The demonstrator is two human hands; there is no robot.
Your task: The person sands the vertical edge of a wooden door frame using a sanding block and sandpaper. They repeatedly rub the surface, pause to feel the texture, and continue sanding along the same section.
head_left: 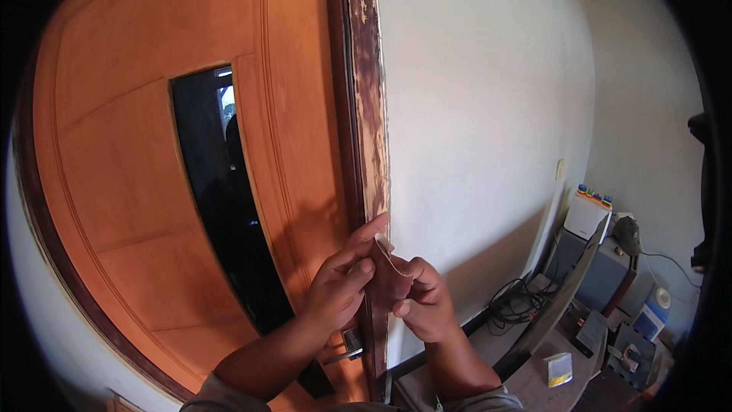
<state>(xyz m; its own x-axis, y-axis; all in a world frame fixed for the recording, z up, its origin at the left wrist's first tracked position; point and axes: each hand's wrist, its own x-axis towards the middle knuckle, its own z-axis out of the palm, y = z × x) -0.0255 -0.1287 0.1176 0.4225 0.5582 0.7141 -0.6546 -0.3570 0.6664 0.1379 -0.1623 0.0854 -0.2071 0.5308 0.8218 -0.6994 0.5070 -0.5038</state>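
A folded piece of reddish-brown sandpaper (391, 281) is held between both hands, its pale backing showing at the curled upper edge. My left hand (343, 280) pinches its left side between thumb and fingers. On the right side, my right hand (424, 300) grips it with thumb and bent fingers. Just behind the hands runs the wooden door frame (369, 97), its dark brown finish worn through to bare, pale wood in patches. Left of the frame stands an orange-brown wooden door (126, 183) with a dark narrow glass pane (214, 183).
A metal door handle (350, 344) sits below my left hand. The white wall (474, 97) meets the frame on the right. Tangled black cables (517, 303) lie along its foot. A table (555, 355) holds a small packet (559, 369); a white box (586, 214) stands behind.
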